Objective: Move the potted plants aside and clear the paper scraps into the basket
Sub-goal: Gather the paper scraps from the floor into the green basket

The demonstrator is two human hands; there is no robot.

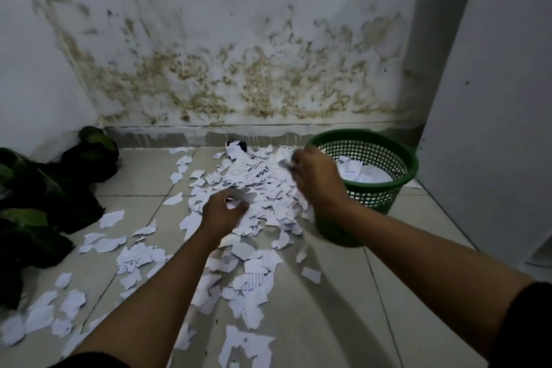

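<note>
paper scraps (254,185) blurred in both grips, potted plants (44,188) dark, cropped

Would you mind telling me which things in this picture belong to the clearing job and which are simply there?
Part of the job:
- paper scraps on the floor
- green basket, some paper already inside
- potted plants, at the left
- left hand and right hand, each gripping scraps

Just there:
- stained wall
- tiled floor
- white panel at the right
</note>
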